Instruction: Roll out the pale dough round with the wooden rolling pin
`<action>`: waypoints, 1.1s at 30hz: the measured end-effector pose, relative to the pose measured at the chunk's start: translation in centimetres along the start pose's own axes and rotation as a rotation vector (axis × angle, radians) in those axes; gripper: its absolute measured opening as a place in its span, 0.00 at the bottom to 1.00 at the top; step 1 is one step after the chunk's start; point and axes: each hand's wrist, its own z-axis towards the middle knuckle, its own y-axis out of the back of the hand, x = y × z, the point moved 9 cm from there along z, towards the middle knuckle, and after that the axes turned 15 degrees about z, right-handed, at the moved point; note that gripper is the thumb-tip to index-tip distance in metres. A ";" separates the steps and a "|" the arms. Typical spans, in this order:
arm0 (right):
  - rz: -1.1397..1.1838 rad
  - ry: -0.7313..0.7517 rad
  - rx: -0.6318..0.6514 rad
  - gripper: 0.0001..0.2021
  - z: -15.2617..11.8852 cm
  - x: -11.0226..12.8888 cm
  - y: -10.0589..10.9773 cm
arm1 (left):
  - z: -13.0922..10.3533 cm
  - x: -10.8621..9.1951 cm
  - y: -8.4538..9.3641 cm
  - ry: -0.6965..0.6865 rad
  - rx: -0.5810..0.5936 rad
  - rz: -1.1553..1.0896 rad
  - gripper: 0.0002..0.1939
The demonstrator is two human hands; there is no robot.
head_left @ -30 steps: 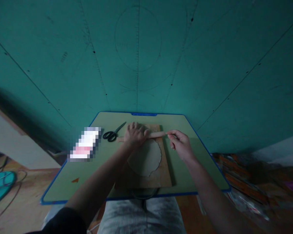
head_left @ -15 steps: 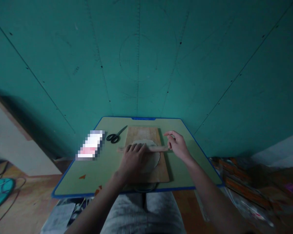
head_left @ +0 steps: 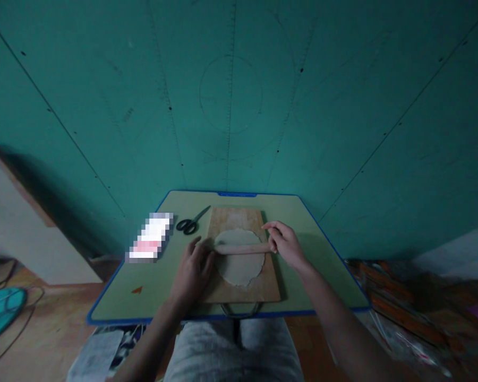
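A pale wooden rolling pin [head_left: 241, 249] lies crosswise on a flat, roughly round sheet of dough [head_left: 241, 271]. Under the dough is a wooden cutting board [head_left: 239, 213] with a dark handle at its near edge. My left hand [head_left: 194, 268] is curled around the pin's left end, which its fingers hide. At the other end, my right hand [head_left: 283, 241] grips the pin with its fingers bent, the index finger reaching forward past it.
The board rests on a small pale table [head_left: 318, 276] with a blue rim. Left of it lie black-handled scissors [head_left: 189, 225], a blurred-out bright phone-like rectangle [head_left: 150, 237] and an orange scrap [head_left: 137, 289]. A green wall [head_left: 239, 159] stands right behind the table.
My left hand has moved from across the pin and dough out to the pin's left end, uncovering more dough. My right hand keeps to the right end. The pin sits slightly nearer me.
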 end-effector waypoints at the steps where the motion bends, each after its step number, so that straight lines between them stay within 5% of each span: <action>1: 0.026 -0.014 -0.001 0.15 0.0 -0.2 -0.1 | 0.0 0.2 -0.1 0.014 0.007 -0.040 0.20; 14: 0.246 -0.095 -0.037 0.18 -0.3 -1.4 -0.6 | -0.2 -0.2 0.4 -0.015 -0.051 -0.122 0.17; 25: 0.044 0.059 -0.107 0.13 -0.5 0.9 0.3 | -0.7 -1.2 1.5 -0.091 -0.069 -0.134 0.14; 33: -0.086 0.052 0.015 0.13 -0.9 0.5 -1.0 | -2.7 -2.3 2.0 -0.152 -0.100 -0.101 0.11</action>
